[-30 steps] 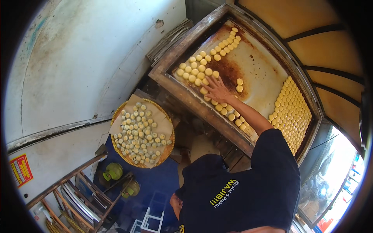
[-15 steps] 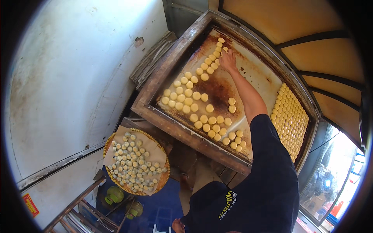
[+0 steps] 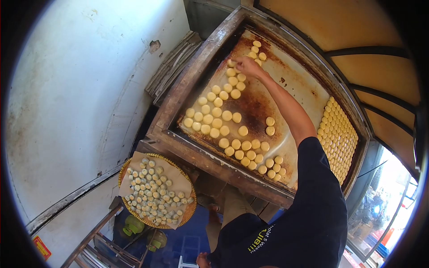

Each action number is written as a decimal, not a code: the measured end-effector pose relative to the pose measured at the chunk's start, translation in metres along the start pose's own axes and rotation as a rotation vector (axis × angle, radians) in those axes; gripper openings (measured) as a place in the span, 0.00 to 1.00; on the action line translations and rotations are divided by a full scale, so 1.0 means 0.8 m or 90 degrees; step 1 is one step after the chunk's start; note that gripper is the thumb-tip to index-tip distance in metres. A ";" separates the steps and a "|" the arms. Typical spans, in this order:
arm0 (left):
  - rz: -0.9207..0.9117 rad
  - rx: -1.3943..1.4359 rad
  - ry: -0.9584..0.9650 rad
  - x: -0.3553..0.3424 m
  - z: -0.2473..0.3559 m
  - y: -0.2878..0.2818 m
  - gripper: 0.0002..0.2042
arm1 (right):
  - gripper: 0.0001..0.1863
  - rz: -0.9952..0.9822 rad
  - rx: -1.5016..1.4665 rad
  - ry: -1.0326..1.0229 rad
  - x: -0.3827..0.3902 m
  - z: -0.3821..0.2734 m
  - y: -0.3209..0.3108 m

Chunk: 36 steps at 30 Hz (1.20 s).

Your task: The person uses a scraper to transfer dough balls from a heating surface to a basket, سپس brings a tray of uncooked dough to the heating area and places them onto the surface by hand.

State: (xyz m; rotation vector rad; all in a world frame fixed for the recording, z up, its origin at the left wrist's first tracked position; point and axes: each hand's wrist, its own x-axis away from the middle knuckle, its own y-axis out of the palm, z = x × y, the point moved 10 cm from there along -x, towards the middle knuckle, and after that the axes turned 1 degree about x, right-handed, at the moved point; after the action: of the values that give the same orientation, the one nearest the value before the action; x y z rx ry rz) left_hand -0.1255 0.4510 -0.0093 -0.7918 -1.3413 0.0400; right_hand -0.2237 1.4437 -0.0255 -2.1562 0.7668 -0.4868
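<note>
My right hand (image 3: 248, 66) reaches across a wide metal griddle (image 3: 286, 105), its fingers closed at the edge of a small round pastry (image 3: 230, 63) near the griddle's far left side. Flat yellow pastries (image 3: 217, 102) like it lie in loose, curving rows along the left and near sides. Two more, a touching pair (image 3: 270, 126), sit apart near the middle. A dense block of pastries (image 3: 338, 134) fills the right end. Low by my body hangs my left hand (image 3: 203, 260), partly cut off by the lower edge, so its fingers are hard to make out.
A woven basket (image 3: 193, 210) lined with brown paper holds many paler round pieces, left of the griddle. A wooden frame (image 3: 210, 158) borders the griddle. Green gas cylinders (image 3: 133, 225) stand below beside a ladder-like rack (image 3: 96, 234). A white wall (image 3: 98, 89) rises at left.
My right hand has moved left across the far part of the griddle, from one pastry to another at the outer left. The left hand stays low by my body.
</note>
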 end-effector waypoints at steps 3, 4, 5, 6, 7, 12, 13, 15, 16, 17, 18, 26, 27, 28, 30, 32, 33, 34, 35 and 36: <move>0.004 -0.009 -0.002 -0.001 0.006 0.003 0.20 | 0.21 0.074 0.142 0.146 -0.017 0.042 -0.052; 0.005 -0.011 -0.004 -0.003 0.008 0.005 0.20 | 0.22 0.100 0.209 0.184 -0.019 0.061 -0.070; 0.005 -0.016 -0.004 -0.003 0.009 0.004 0.20 | 0.23 0.120 0.236 0.204 -0.018 0.077 -0.082; 0.008 -0.016 -0.009 -0.002 0.007 0.004 0.20 | 0.25 0.135 0.262 0.221 -0.019 0.084 -0.089; 0.012 -0.014 -0.012 -0.002 0.006 0.005 0.20 | 0.27 0.150 0.287 0.238 -0.020 0.090 -0.095; 0.016 -0.018 -0.015 0.002 0.007 0.002 0.22 | 0.32 0.086 0.265 0.268 -0.037 0.130 -0.087; 0.015 -0.021 -0.012 0.001 0.009 0.001 0.22 | 0.31 0.057 0.244 0.243 -0.042 0.139 -0.087; 0.013 -0.021 -0.006 0.000 0.012 0.002 0.22 | 0.27 0.014 0.182 0.178 -0.044 0.139 -0.077; 0.012 -0.022 -0.005 0.000 0.013 0.002 0.22 | 0.26 -0.033 0.174 0.078 -0.043 0.120 -0.060; 0.011 -0.025 -0.003 -0.001 0.015 0.002 0.23 | 0.24 -0.079 0.165 -0.020 -0.036 0.101 -0.043; 0.009 -0.026 -0.002 -0.001 0.017 0.002 0.23 | 0.23 -0.124 0.159 -0.120 -0.027 0.080 -0.032; 0.008 -0.010 0.006 0.004 0.005 0.000 0.25 | 0.20 0.012 0.210 -0.010 -0.020 0.024 -0.039; 0.008 -0.007 0.007 0.004 0.004 -0.002 0.25 | 0.21 0.011 0.211 -0.047 -0.024 0.011 -0.030; 0.011 -0.007 0.008 0.005 0.001 -0.004 0.25 | 0.23 0.010 0.212 -0.084 -0.026 -0.002 -0.021; 0.012 -0.003 0.009 0.005 -0.002 -0.008 0.25 | 0.25 0.082 0.197 -0.090 -0.033 -0.013 -0.017; 0.015 0.000 0.012 0.006 -0.005 -0.013 0.26 | 0.26 0.119 0.195 -0.087 -0.037 -0.014 -0.011; 0.016 0.002 0.011 0.006 -0.007 -0.013 0.26 | 0.27 0.119 0.203 -0.083 -0.040 -0.010 -0.009; 0.015 0.003 0.011 0.006 -0.006 -0.014 0.26 | 0.28 0.119 0.211 -0.078 -0.043 -0.006 -0.008; 0.015 0.007 0.011 0.006 -0.009 -0.015 0.26 | 0.27 0.124 0.216 -0.064 -0.046 -0.001 -0.010; 0.015 0.006 0.008 0.006 -0.012 -0.015 0.27 | 0.26 0.127 0.221 -0.053 -0.050 0.000 -0.011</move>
State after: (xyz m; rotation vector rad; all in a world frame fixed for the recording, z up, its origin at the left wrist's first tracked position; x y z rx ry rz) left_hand -0.1209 0.4397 0.0009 -0.7984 -1.3183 0.0604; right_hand -0.2504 1.4743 -0.0222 -1.7471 0.7795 -0.3912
